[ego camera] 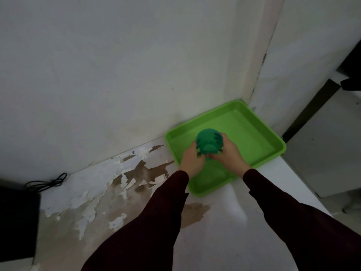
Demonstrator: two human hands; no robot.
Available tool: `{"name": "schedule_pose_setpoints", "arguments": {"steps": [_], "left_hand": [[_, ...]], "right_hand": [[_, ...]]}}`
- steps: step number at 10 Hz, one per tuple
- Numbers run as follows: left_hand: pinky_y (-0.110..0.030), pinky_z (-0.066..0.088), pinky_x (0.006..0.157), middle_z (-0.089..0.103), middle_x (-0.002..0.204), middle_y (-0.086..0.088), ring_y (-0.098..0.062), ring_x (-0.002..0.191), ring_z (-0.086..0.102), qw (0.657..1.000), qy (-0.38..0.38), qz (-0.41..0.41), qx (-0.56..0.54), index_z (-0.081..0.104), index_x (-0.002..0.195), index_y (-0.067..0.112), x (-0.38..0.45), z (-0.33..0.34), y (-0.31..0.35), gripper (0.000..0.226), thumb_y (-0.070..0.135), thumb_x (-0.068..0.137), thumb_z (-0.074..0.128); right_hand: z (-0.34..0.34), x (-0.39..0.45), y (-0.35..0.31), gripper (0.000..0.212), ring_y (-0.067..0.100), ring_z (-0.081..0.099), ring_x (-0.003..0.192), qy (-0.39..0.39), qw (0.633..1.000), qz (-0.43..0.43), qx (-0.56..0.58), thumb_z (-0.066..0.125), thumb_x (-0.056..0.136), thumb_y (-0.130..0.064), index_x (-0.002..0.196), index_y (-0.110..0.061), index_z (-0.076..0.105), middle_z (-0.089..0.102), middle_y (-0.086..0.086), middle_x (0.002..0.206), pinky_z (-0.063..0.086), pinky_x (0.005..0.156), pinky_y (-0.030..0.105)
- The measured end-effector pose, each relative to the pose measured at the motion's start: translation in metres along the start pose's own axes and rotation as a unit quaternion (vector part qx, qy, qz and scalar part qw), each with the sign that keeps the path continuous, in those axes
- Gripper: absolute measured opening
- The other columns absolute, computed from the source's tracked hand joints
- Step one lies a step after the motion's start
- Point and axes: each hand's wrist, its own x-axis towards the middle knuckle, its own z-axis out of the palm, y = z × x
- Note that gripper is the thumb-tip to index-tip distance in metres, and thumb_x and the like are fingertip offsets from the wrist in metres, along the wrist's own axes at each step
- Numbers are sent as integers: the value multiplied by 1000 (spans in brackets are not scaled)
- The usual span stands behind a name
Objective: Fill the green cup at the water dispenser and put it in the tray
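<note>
Head view looks down on both hands wrapped around the green cup point(208, 141), which hangs over the middle of the bright green tray point(254, 132) in the corner of the desk point(224, 222). I see the left hand point(192, 160) on the cup's left side and the right hand point(230, 153) on its right, fingers point(224, 136) closed snugly on the wall, so both are holding the cup between them. I cannot tell whether its base touches the tray floor or sits just above it. The cup looks like hard plastic with dark cut-out marks on its side (I read it as light and stiff, not fragile). If it carries water, and I cannot see inside it, it will be heavier and apt to slop, so I would keep it upright and grip low on the side wall, not at the rim. Wet plastic may slip, which makes the two-handed hold sensible. No dispenser shows here. Peeling white paint point(125, 184) marks the desk to the left of the tray, and a black cable point(48, 182) lies by the wall point(117, 75).
</note>
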Motion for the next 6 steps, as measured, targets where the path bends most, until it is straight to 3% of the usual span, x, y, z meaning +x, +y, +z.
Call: {"name": "schedule_pose_setpoints", "arguments": {"steps": [2, 3, 4, 5, 6], "left_hand": [[-29, 41, 98, 48, 145, -15, -30, 129, 51, 1000, -24, -13, 3, 36, 143, 8, 27, 18, 14, 52, 8, 93, 52], [-35, 44, 102, 48, 145, -17, -31, 127, 52, 1000, -24, -13, -2, 35, 143, 10, 33, 22, 19, 54, 10, 93, 54], [-41, 43, 107, 47, 145, -17, -33, 128, 52, 999, -32, -22, 10, 32, 145, 11, 35, 24, 15, 57, 12, 93, 55], [-35, 39, 102, 46, 145, -18, -33, 130, 48, 996, -54, -27, 61, 24, 149, 13, 29, 21, 12, 63, 11, 93, 53], [-41, 32, 113, 36, 154, -15, -32, 139, 38, 994, -57, -26, 92, 22, 151, 13, 20, 13, 5, 64, 12, 93, 51]], "right_hand": [[-24, 13, 13, 73, -2, 52, 94, 20, 1000, 21, 0, 81, 69, -10, 130, -11, 41, 53, -9, 110, 44, 66, -1], [-30, 17, 17, 74, 1, 52, 95, 28, 999, 30, -4, 80, 70, -13, 131, -12, 39, 51, -17, 105, 43, 65, -2], [-30, 18, 23, 76, 7, 52, 99, 29, 999, 33, -23, 80, 70, -20, 132, -13, 38, 53, -6, 116, 45, 70, 4], [-30, 13, 22, 81, 18, 48, 114, 28, 997, 56, -49, 80, 71, -21, 137, -12, 34, 50, 8, 134, 44, 92, 29], [-28, 3, 23, 85, 32, 48, 122, 61, 989, 120, -68, 78, 74, -21, 141, -8, 27, 45, 17, 140, 43, 101, 44]]}}
